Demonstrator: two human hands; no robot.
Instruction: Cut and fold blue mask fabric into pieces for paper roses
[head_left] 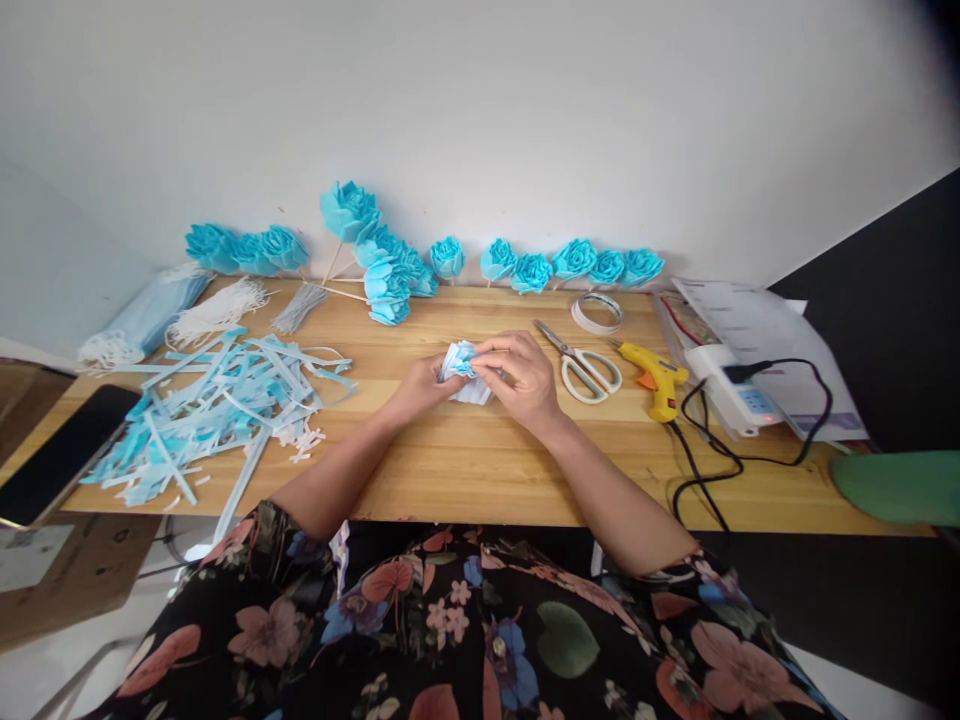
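Both my hands meet at the middle of the wooden table (465, 470) around a small folded piece of light blue and white mask fabric (463, 370). My left hand (418, 387) pinches its left side with curled fingers. My right hand (519, 375) closes over its top and right side. The fabric rests just above the tabletop between my fingers.
Finished blue fabric flowers (532, 268) on sticks line the wall. A pile of cut blue strips (217, 405) lies at left, with stacked masks (146, 315) and a phone (64, 455) beyond. Scissors (585, 365), a tape roll (597, 312), a yellow glue gun (656, 378) and a power strip (739, 395) sit at right.
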